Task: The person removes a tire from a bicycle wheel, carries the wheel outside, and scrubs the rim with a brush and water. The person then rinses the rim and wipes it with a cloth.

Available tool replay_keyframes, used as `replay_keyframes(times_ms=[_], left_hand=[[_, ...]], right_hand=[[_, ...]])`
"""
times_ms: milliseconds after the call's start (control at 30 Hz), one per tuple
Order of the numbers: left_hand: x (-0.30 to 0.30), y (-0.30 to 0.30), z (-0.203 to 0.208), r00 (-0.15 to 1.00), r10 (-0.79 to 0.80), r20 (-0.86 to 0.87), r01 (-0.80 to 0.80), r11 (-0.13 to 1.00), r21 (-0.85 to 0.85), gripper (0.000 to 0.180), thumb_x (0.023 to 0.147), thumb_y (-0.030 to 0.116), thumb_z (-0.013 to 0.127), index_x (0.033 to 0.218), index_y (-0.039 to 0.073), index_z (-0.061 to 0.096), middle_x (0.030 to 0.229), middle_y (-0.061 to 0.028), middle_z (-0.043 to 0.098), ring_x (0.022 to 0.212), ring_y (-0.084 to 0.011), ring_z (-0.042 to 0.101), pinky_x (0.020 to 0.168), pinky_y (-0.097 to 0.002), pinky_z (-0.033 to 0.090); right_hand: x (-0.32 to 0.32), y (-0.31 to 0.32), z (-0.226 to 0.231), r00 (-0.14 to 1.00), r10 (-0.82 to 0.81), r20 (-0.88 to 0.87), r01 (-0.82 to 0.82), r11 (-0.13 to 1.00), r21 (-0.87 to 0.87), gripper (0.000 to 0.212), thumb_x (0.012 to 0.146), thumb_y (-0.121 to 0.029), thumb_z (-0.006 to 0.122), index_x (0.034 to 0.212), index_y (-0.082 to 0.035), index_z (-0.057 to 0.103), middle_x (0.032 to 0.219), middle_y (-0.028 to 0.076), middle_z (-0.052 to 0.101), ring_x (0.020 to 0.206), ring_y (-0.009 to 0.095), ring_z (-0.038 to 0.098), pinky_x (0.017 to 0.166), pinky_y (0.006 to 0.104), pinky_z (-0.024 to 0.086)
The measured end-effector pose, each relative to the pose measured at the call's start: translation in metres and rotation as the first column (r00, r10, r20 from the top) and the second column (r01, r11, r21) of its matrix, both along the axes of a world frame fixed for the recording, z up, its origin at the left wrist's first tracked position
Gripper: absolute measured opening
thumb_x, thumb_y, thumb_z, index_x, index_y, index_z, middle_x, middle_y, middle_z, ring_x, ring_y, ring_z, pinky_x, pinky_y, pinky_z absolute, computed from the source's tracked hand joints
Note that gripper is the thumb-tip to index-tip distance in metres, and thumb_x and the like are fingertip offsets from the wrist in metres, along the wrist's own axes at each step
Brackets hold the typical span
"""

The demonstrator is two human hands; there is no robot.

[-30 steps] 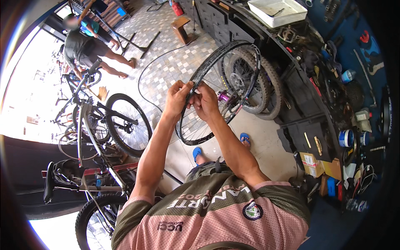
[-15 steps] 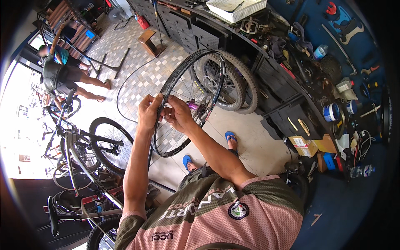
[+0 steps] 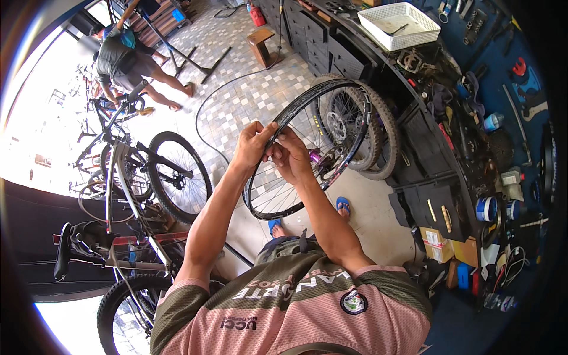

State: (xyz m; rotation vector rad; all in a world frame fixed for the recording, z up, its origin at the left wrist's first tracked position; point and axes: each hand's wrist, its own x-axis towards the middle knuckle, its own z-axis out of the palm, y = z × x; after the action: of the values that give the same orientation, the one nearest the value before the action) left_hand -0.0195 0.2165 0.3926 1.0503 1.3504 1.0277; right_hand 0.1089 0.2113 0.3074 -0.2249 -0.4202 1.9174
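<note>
Apparently for steadiness, the bicycle wheel [image 3: 315, 156] was held raised in front of the torso [image 3: 278, 305], its left edge pinched by the left hand [image 3: 255, 143] and (close beside) the right hand [image 3: 291, 157]; other wheels [image 3: 392, 145] were stood near the table [image 3: 418, 152] at right.

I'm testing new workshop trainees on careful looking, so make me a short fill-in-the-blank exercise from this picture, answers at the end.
1. The left hand and right hand hold a bicycle wheel whose hub is coloured ____.
2. The worn sandals are coloured ____.
3. In the picture, the grey-framed bicycle stands to the ____ of both hands.
4. The tray holding a thin dark item is coloured ____.

Missing words: purple; blue; left; white.
</note>
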Motion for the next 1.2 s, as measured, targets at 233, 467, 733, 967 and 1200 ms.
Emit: replay_keyframes(times_ms=[233, 467, 733, 967, 1200], left_hand=[[-0.008, 0.002, 0.001, 0.999, 0.021, 0.042, -0.020, 1.000, -0.013, 0.033, 0.104, 0.034, 0.073, 0.090, 0.008, 0.059, 0.068, -0.0009, 0.059, 0.049, -0.0082, 0.054, 0.041, -0.0230, 0.039], [-0.019, -0.003, 0.013, 0.993, 0.041, 0.110, -0.044, 0.999, 0.022, 0.035, 0.104, 0.034, 0.073, 0.090, 0.006, 0.059, 0.073, -0.0013, 0.059, 0.050, -0.0092, 0.053, 0.041, -0.0244, 0.038], [-0.034, -0.015, 0.027, 0.989, 0.110, 0.095, -0.119, 0.989, 0.087, 0.029, 0.109, 0.032, 0.064, 0.100, 0.004, 0.063, 0.068, -0.0014, 0.059, 0.049, -0.0092, 0.052, 0.041, -0.0233, 0.039], [-0.054, -0.021, 0.032, 0.972, 0.149, 0.182, -0.167, 0.982, 0.090, 0.029, 0.111, 0.034, 0.058, 0.100, 0.007, 0.062, 0.057, -0.0026, 0.055, 0.046, -0.0116, 0.052, 0.042, -0.0227, 0.038], [-0.055, -0.027, 0.037, 0.970, 0.093, 0.227, -0.131, 0.978, 0.160, 0.033, 0.111, 0.037, 0.058, 0.101, 0.007, 0.063, 0.059, -0.0035, 0.056, 0.046, -0.0117, 0.050, 0.042, -0.0235, 0.038]], right_hand=[[-0.007, 0.008, 0.003, 0.998, 0.005, 0.056, -0.004, 1.000, -0.018, 0.022, 0.112, -0.028, 0.059, 0.122, -0.009, 0.060, 0.088, 0.008, 0.070, 0.066, 0.015, 0.069, 0.050, 0.0236, 0.048], [-0.007, 0.007, 0.034, 0.992, 0.087, 0.096, -0.075, 0.990, -0.117, 0.019, 0.108, -0.020, 0.065, 0.125, -0.012, 0.060, 0.097, 0.005, 0.069, 0.070, 0.015, 0.071, 0.051, 0.0225, 0.047], [-0.025, 0.008, 0.047, 0.963, 0.092, 0.252, -0.106, 0.994, 0.040, 0.020, 0.110, -0.021, 0.062, 0.120, -0.004, 0.064, 0.080, 0.008, 0.072, 0.059, 0.009, 0.063, 0.047, 0.0234, 0.042], [-0.040, 0.004, 0.066, 0.993, 0.091, 0.069, -0.091, 0.996, 0.003, 0.027, 0.106, -0.021, 0.068, 0.127, -0.004, 0.063, 0.100, 0.007, 0.068, 0.065, 0.012, 0.065, 0.051, 0.0245, 0.047], [-0.046, 0.007, 0.081, 0.973, 0.109, 0.203, -0.126, 0.989, 0.071, 0.026, 0.108, -0.028, 0.068, 0.121, -0.006, 0.065, 0.080, 0.004, 0.067, 0.064, 0.011, 0.064, 0.052, 0.0244, 0.045]])
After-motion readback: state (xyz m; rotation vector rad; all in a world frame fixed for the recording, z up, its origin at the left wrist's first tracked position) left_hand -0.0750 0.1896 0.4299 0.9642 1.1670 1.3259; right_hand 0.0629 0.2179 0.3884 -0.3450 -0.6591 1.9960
